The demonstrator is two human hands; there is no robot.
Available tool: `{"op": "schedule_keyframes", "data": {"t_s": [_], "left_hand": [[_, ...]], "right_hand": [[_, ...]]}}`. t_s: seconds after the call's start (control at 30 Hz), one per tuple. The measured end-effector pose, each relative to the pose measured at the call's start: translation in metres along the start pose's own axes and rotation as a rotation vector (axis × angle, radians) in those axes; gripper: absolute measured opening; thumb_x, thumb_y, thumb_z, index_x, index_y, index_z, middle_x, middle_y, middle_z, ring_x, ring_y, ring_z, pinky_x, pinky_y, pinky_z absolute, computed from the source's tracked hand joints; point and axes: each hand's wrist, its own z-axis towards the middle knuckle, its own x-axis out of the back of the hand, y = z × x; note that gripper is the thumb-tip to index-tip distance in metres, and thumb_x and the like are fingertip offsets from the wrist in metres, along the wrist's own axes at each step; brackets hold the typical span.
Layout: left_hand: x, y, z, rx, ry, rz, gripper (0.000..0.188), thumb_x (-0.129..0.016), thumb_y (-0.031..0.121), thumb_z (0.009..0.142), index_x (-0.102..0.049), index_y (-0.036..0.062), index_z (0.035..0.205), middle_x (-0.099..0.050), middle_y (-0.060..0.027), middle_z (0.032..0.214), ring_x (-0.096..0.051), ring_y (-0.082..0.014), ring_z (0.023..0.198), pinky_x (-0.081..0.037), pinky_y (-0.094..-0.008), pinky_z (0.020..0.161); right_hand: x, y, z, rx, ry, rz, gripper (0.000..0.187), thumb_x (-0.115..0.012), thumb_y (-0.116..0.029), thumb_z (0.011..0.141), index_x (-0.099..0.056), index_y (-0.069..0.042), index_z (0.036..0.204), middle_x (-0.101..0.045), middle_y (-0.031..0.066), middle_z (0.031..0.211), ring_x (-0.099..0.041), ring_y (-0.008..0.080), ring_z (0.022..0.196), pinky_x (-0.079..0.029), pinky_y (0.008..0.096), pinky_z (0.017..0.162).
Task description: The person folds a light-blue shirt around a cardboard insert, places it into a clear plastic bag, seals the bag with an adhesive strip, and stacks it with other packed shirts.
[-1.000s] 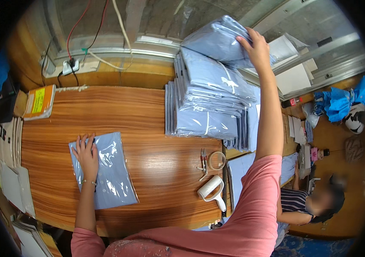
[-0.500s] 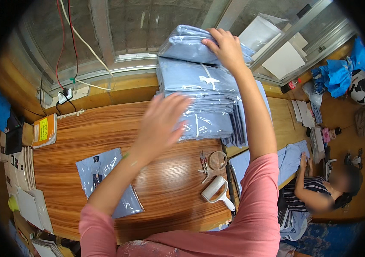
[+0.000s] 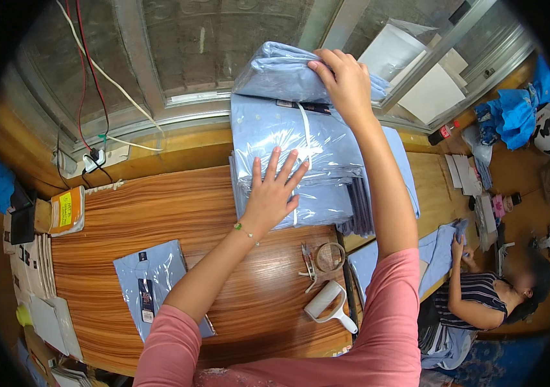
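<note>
A tall pile of folded light-blue shirts in clear plastic bags stands at the back of the table, bound with white bands. My right hand grips the edge of the top bagged shirts, thumb on the near side and fingers over the top, tilting them up off the pile. My left hand lies on the front of the pile, its fingers spread against the shiny plastic. Below my left forearm one bagged blue shirt with a dark tag lies alone, partly covered by my arm.
A lint roller, small snips and a tape roll lie right of centre. Papers and a notebook line the left edge. At the right a person handles blue cloth. Cables hang before the window.
My left hand has come to rest on the front of the pile. The top bagged shirts are tipped further back in my right hand, baring a dark tag beneath.
</note>
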Motion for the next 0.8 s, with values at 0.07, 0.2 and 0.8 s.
{"op": "schedule_keyframes", "data": {"t_s": [0.07,0.2,0.8], "left_hand": [[-0.002,0.000,-0.002,0.006,0.002,0.002,0.071,-0.061,0.035,0.078,-0.033,0.0238,0.142,-0.023,-0.0074,0.150,-0.016,-0.0351,0.139,-0.018,-0.0628,0.104],[-0.001,0.001,-0.003,0.006,0.006,0.007,0.072,-0.061,0.035,0.078,-0.032,0.0239,0.143,-0.021,-0.0074,0.151,-0.015,-0.0352,0.139,-0.017,-0.0629,0.104],[0.103,-0.007,-0.287,0.386,-0.066,-0.273,0.044,-0.063,0.019,0.081,-0.053,0.0141,0.124,-0.028,-0.0193,0.143,-0.022,-0.0403,0.134,-0.016,-0.0563,0.107]], "right_hand": [[-0.003,-0.002,0.002,0.007,0.006,-0.005,0.021,-0.059,-0.034,0.084,-0.066,-0.015,0.090,-0.063,0.0012,0.081,-0.058,0.0233,0.083,-0.037,0.0388,0.071],[0.001,-0.011,0.003,-0.002,-0.026,-0.032,0.020,-0.060,-0.034,0.083,-0.066,-0.016,0.089,-0.062,0.0015,0.080,-0.058,0.0232,0.081,-0.036,0.0392,0.071],[0.069,-0.248,-0.308,-0.798,-0.724,1.198,0.042,-0.056,-0.024,0.090,-0.046,-0.001,0.124,-0.056,0.0140,0.110,-0.052,0.0249,0.105,-0.044,0.0366,0.090]]}}
